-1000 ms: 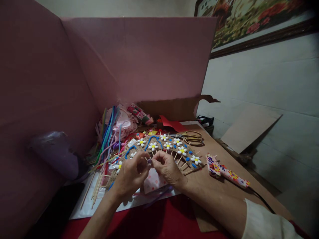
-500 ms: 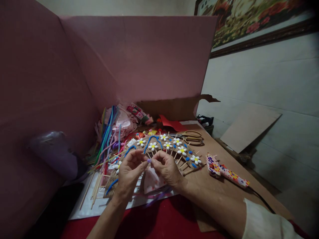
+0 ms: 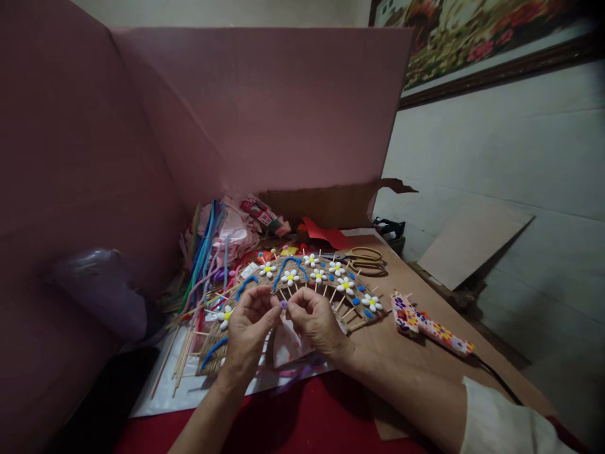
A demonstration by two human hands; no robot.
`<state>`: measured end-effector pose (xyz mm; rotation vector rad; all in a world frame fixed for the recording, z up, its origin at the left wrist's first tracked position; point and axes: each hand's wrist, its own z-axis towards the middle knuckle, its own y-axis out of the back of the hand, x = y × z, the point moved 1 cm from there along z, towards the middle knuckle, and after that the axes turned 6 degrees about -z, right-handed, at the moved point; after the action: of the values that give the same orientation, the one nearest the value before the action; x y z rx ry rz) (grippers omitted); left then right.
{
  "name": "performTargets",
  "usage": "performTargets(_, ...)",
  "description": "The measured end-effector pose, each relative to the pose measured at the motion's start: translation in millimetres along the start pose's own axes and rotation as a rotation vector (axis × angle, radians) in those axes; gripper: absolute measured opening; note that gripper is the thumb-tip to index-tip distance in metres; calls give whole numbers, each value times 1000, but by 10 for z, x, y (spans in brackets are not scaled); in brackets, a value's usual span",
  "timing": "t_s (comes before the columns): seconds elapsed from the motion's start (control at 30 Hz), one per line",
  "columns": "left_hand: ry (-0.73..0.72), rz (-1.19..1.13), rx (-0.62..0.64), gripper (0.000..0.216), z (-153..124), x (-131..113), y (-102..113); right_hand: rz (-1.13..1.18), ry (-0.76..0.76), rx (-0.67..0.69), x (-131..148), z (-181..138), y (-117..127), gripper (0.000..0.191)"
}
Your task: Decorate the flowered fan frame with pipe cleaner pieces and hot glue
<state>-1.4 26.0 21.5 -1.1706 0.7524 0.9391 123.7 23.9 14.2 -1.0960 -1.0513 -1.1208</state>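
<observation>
Between the fingertips of both hands sits a small purple piece (image 3: 283,304), perhaps pipe cleaner; its exact kind is too small to make out. My left hand (image 3: 250,325) pinches it from the left, thumb against forefinger. From the right, my right hand (image 3: 314,318) closes thumb and fingers on it. Behind and below the hands lies an arched fan-like craft (image 3: 250,294) wrapped in twine, with sticks poking out and blue strips and dots on it. White flowers with yellow centres (image 3: 345,285) decorate its band. A pale cloth with small spots (image 3: 288,343) shows beneath the hands.
Gold-handled scissors (image 3: 366,260) lie behind the craft. A flower-patterned glue gun (image 3: 428,325) with a cord rests on the brown board at right. Pipe cleaners (image 3: 208,258), thin wooden sticks (image 3: 182,362) and crumpled pink material (image 3: 236,224) are at left, before a pink partition (image 3: 265,107).
Both hands stay nearly in place, fingertips still together around the purple piece. Only tiny shifts of the fingers show.
</observation>
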Motion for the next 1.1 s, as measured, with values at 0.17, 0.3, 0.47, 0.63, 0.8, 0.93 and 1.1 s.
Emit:
performTargets(0.17,-1,-22,22,35,7,8,3,17,5,12,-19,1,-14,34)
performTargets(0.3,-2,-40,25,36,0,-9,11,59,16,53,-73,7,-10,30)
performTargets(0.47,-3,-63,26,37,-8,-32,14,30,26,81,-82,-8,-5,28)
performTargets(0.63,12,-77,18,38,-4,-32,28,1,26,87,-53,-17,-22,27)
performTargets(0.8,47,-109,-25,41,-15,-47,15,16,39,124,-49,-20,-25,26)
performTargets(0.93,59,-117,-25,42,-29,-64,-12,31,46,147,-62,-29,-17,25)
performTargets(1.1,66,-155,-54,42,-29,-79,-12,50,32,160,-72,-28,-7,24)
